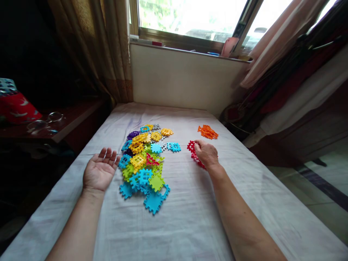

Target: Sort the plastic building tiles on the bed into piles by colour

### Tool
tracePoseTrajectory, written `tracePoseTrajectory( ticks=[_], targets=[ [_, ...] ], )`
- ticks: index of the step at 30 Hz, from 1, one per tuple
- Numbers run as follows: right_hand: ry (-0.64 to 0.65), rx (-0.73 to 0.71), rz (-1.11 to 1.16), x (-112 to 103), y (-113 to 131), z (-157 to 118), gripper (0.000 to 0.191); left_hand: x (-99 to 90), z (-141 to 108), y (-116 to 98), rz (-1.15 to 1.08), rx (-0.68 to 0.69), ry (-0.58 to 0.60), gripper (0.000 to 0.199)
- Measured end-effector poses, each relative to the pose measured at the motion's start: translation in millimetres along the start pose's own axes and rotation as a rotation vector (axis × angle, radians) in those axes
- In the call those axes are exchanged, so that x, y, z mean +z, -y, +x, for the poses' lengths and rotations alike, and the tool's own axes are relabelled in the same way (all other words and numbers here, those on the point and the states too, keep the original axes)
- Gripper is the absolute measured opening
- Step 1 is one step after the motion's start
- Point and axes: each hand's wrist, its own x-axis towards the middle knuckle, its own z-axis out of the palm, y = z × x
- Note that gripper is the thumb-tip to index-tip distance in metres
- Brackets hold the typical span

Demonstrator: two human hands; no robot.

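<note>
Palm up, my left hand point(100, 171) rests on the sheet with its fingers apart and nothing in it, at the left side of a mixed heap of toothed plastic building tiles. Blue tiles point(153, 201), green tiles point(157, 181) and yellow tiles point(138, 162) overlap there, with a red triangular tile point(151, 160) on top. Right of the heap, my right hand point(207, 154) pinches a red building tile point(191, 146). More red tiles point(198, 161) lie under this hand, which partly hides them. Orange tiles point(208, 132) form a separate small pile beyond it.
A pale sheet point(174, 232) covers the work surface. At the left stands a dark wooden side table point(81, 112) with eyeglasses point(56, 116) and a red container point(19, 107). Hanging clothes point(293, 98) crowd the right side. A window and wall are at the back.
</note>
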Motion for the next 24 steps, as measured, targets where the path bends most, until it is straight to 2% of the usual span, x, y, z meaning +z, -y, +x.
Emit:
tracePoseTrajectory(
  ticks=[5, 11, 14, 19, 21, 24],
  targets=[
    [-0.004, -0.002, -0.031, 1.2, -18.9, -10.6, 0.036, -0.2, 1.1, -0.3, 0.010, 0.005, -0.002, 0.022],
    [-0.156, -0.053, -0.031, 5.0, -17.9, -10.3, 0.035, -1.1, 0.8, -0.3, 0.026, 0.014, 0.018, 0.021],
    [-0.142, -0.204, 0.081, 10.5, 3.1, -15.3, 0.029, -1.6, 1.0, -0.2, 0.021, 0.017, 0.013, 0.024],
    [0.023, -0.550, 0.250, 30.8, 63.8, -42.8, 0.018, -2.6, 1.5, -0.1, 0.020, 0.017, 0.019, 0.020],
    [0.073, -0.624, 0.256, 36.4, 84.0, -54.0, 0.020, -2.7, 1.4, 0.1, 0.013, 0.015, 0.016, 0.020],
    [0.109, -0.650, 0.217, 38.9, 102.2, -63.0, 0.030, -2.4, 1.2, 0.7, 0.003, 0.010, 0.023, 0.019]
  ],
)
